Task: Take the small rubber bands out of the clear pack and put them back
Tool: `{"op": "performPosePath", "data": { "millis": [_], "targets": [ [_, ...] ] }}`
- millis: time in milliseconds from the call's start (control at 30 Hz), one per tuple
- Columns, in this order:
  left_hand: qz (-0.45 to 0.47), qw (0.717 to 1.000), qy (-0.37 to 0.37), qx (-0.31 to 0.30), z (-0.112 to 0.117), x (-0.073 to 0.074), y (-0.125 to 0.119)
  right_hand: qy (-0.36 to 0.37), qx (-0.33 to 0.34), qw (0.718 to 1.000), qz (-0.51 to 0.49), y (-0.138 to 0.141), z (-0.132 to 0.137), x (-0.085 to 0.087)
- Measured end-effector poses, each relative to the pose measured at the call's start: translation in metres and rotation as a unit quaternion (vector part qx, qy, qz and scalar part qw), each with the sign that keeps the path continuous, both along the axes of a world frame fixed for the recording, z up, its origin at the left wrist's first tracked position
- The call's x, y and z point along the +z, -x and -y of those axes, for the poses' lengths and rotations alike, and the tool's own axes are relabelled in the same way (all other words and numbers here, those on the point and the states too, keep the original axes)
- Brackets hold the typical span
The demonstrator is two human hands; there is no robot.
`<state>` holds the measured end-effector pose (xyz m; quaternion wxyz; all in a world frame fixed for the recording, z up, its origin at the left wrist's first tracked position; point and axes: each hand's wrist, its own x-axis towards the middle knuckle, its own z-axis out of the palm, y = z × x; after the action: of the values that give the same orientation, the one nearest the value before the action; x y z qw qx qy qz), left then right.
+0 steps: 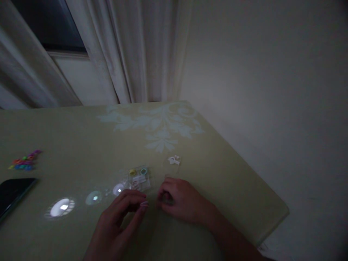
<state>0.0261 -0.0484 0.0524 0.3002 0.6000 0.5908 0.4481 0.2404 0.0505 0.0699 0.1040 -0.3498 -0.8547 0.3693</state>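
My left hand (119,223) is low over the table, thumb and fingers brought together around a small pale item (144,204) with thin light stripes, too small to name. Just right of it, my right hand (182,200) rests near the tabletop with its fingers curled in a pinch; whatever is between them is hidden. Beyond my left fingertips lies a small clear plastic case (146,183) holding a yellow ring-shaped piece (132,172), a light blue one (143,171) and a white piece (139,178). Past my right hand sit a few tiny white parts (173,160).
A pile of small colourful pieces (25,162) lies at the far left, with a dark phone (15,192) in front of it. The table (67,145) has a pale floral pattern (161,139). Curtains (152,54) and a wall (258,90) stand behind and to the right.
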Motion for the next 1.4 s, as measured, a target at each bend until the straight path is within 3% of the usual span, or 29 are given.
{"op": "performPosePath", "data": {
  "millis": [667,733,867,1033,1400],
  "targets": [
    [0.07,0.997,0.034,0.026,-0.002,0.0,-0.001,-0.114,0.061,0.987,0.091,0.002,0.005,-0.01],
    [0.08,0.996,0.039,0.028,-0.002,0.002,-0.001,-0.095,0.067,0.99,0.074,0.002,0.005,-0.007],
    [0.08,0.996,0.039,0.022,-0.003,0.004,0.001,0.01,0.06,0.998,-0.032,0.004,0.008,0.006],
    [0.068,0.997,0.0,0.021,-0.003,0.001,0.002,0.092,0.068,0.982,-0.15,0.007,0.013,0.013],
    [0.07,0.997,0.026,-0.027,0.002,-0.002,-0.004,0.093,0.018,0.972,-0.215,0.011,0.016,0.003]
  ]
}}
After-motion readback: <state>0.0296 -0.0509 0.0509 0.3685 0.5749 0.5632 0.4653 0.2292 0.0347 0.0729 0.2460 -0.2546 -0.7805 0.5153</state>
